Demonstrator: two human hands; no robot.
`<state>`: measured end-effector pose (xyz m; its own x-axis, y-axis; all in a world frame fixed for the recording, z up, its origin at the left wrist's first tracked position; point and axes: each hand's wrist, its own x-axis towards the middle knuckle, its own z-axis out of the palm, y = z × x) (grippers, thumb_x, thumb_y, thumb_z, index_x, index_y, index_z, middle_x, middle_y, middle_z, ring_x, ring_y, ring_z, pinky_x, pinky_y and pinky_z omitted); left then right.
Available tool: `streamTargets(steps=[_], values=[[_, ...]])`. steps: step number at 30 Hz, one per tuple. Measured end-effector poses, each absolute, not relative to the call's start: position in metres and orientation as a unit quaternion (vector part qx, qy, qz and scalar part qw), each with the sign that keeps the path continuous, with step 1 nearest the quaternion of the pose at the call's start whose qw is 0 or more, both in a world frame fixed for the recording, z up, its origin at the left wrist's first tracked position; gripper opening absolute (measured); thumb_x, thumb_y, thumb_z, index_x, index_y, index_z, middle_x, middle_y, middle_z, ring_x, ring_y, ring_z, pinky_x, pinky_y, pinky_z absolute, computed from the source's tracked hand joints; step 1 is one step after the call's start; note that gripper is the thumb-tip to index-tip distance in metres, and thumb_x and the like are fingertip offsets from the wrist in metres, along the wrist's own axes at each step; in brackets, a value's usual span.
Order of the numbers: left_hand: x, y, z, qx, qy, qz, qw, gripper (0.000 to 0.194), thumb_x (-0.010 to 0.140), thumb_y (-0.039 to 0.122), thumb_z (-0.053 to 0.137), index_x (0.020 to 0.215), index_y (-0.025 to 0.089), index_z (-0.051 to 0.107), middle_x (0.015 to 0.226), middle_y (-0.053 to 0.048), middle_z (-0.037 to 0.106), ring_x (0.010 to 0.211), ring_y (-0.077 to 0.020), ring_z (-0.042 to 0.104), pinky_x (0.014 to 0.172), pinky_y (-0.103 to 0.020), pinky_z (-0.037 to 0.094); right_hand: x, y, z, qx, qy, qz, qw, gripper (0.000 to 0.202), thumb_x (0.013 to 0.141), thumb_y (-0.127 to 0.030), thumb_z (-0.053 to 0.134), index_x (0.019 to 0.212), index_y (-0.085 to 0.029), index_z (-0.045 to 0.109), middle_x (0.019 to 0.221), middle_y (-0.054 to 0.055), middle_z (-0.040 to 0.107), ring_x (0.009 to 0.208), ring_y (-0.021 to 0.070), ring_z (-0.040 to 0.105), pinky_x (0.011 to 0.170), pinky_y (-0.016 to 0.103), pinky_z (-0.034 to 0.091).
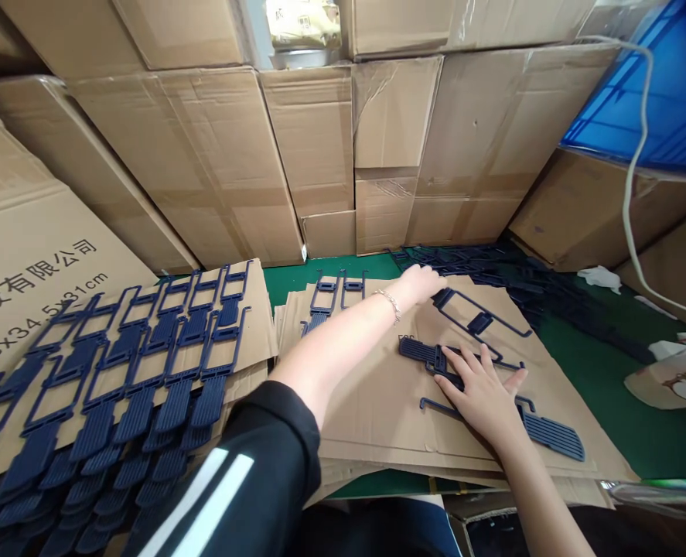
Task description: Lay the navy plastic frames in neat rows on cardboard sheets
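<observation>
Dark blue plastic bracket [417, 350], one, ribbed at its left end: lay on a cardboard sheet [371, 425], partly under the right hand [485, 398]. Right hand: palm down, fingers spread wide, fingertips touching the bracket; no pinch seen. Second bracket [554, 438]: ribbed end at the lower right, remainder partly covered by the same hand. Third bracket [482, 322]: slanted, farther back, one end just beside the left hand [419, 286]. Left hand: stretched across to the sheet's back edge, fingertips hidden; whether they held anything could not be told. Step in hand, by judgement: laying out and straightening brackets on the sheet. Next move, by judgement: called for squaring the slanted pieces without snagging their open arms. Surroundings: two upright brackets [324, 294] behind the left forearm; a heap of loose parts [482, 261] at the back; overlapping rows of brackets [220, 352] on cardboard at left; green tabletop [586, 340] beneath; stacked cardboard boxes [203, 170] behind; printed bag [673, 379] at far right.
</observation>
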<state>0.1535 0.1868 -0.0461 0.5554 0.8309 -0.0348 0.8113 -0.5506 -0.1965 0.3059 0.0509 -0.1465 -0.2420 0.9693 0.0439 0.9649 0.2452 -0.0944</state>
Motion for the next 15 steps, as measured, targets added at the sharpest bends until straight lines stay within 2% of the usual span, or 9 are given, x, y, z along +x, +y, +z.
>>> streamTargets(steps=[3, 5, 7, 9, 11, 13, 15], values=[[0.127, 0.166, -0.012, -0.860, -0.501, -0.010, 0.099, 0.035, 0.078, 0.007, 0.052, 0.113, 0.008, 0.049, 0.109, -0.013, 0.057, 0.107, -0.0231, 0.050, 0.085, -0.031, 0.042, 0.307, 0.052, -0.146, -0.612, -0.789, 0.028, 0.045, 0.052, 0.089, -0.051, 0.024, 0.136, -0.033, 0.036, 0.145, 0.002, 0.027, 0.135, 0.0298, 0.013, 0.092, 0.074, 0.008], [0.101, 0.133, 0.004, -0.832, -0.541, -0.054, 0.105, 0.039, 0.083, 0.014, 0.046, 0.121, 0.005, 0.042, 0.108, -0.014, 0.057, 0.100, -0.0238, 0.055, 0.081, -0.032, 0.044, 0.308, 0.053, -0.147, -0.611, -0.790, 0.026, 0.043, 0.052, 0.089, -0.051, 0.024, 0.136, -0.032, 0.037, 0.145, 0.001, 0.027, 0.135, 0.0296, 0.015, 0.093, 0.074, 0.008], [0.075, 0.084, 0.007, -0.798, -0.587, -0.088, 0.099, 0.054, 0.087, 0.024, 0.041, 0.134, 0.003, 0.025, 0.107, -0.015, 0.058, 0.092, -0.0231, 0.059, 0.075, -0.031, 0.047, 0.308, 0.055, -0.148, -0.613, -0.789, 0.023, 0.046, 0.053, 0.089, -0.051, 0.023, 0.136, -0.031, 0.037, 0.144, 0.001, 0.028, 0.134, 0.0296, 0.018, 0.093, 0.073, 0.008], [0.056, 0.027, -0.005, -0.733, -0.663, -0.149, 0.032, 0.071, 0.087, 0.035, 0.042, 0.143, 0.013, 0.004, 0.104, -0.010, 0.061, 0.079, -0.0200, 0.063, 0.065, -0.028, 0.049, 0.309, 0.056, -0.150, -0.614, -0.788, 0.018, 0.048, 0.054, 0.089, -0.053, 0.021, 0.136, -0.031, 0.037, 0.144, 0.002, 0.029, 0.133, 0.0298, 0.020, 0.093, 0.073, 0.008], [0.049, -0.029, -0.029, -0.699, -0.690, -0.186, -0.025, 0.074, 0.087, 0.038, 0.040, 0.144, 0.020, -0.004, 0.108, -0.010, 0.061, 0.076, -0.0187, 0.064, 0.060, -0.026, 0.050, 0.309, 0.057, -0.151, -0.614, -0.788, 0.011, 0.047, 0.054, 0.089, -0.053, 0.019, 0.136, -0.032, 0.037, 0.144, 0.002, 0.029, 0.133, 0.0297, 0.020, 0.094, 0.073, 0.009], [0.054, -0.071, -0.058, -0.700, -0.684, -0.196, -0.062, 0.060, 0.089, 0.032, 0.034, 0.144, 0.027, 0.009, 0.106, -0.006, 0.063, 0.078, -0.0170, 0.064, 0.061, -0.024, 0.051, 0.308, 0.057, -0.152, -0.614, -0.788, 0.000, 0.048, 0.055, 0.089, -0.053, 0.018, 0.137, -0.031, 0.036, 0.144, 0.003, 0.029, 0.133, 0.0298, 0.020, 0.094, 0.073, 0.009], [0.066, -0.096, -0.084, -0.691, -0.695, -0.181, -0.078, 0.052, 0.089, 0.028, 0.032, 0.140, 0.029, 0.026, 0.100, -0.005, 0.065, 0.073, -0.0155, 0.065, 0.061, -0.024, 0.052, 0.308, 0.057, -0.154, -0.614, -0.788, -0.006, 0.048, 0.055, 0.089, -0.052, 0.018, 0.137, -0.030, 0.036, 0.144, 0.003, 0.029, 0.133, 0.0304, 0.021, 0.094, 0.073, 0.010]])
